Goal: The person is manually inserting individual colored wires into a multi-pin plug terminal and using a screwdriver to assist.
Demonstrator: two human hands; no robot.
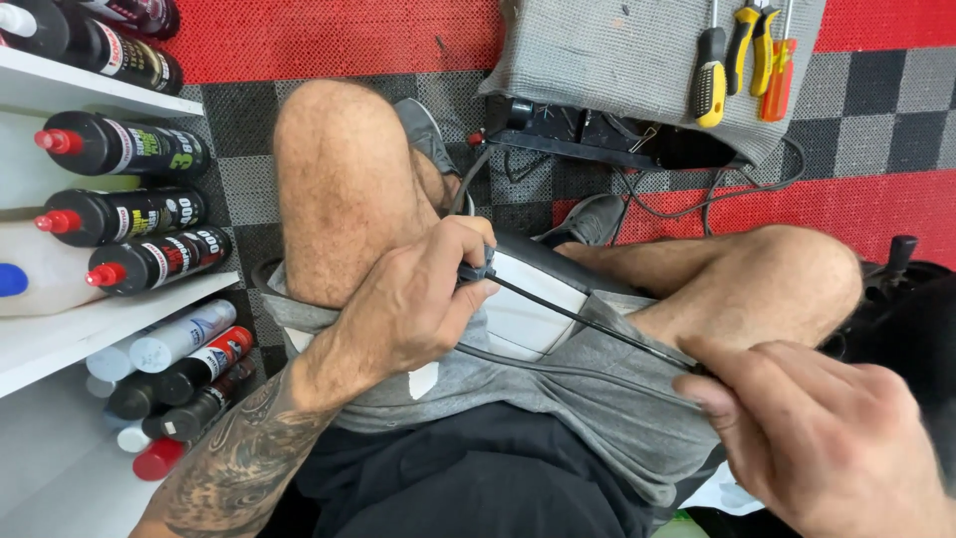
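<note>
Head view, my left hand (418, 299) clenched on thin black cable (578, 321), right hand (817, 428) pinching its far end, black red-capped bottles (129, 214) with striped labels shelved at left of frame.

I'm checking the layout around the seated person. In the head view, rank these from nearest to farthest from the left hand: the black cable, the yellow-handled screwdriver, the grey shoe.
1. black cable: pinched in the left hand, stretched across the lap to the right hand.
2. grey shoe: on the floor just beyond the knees.
3. yellow-handled screwdriver: far off on the grey cloth at the top.
</note>
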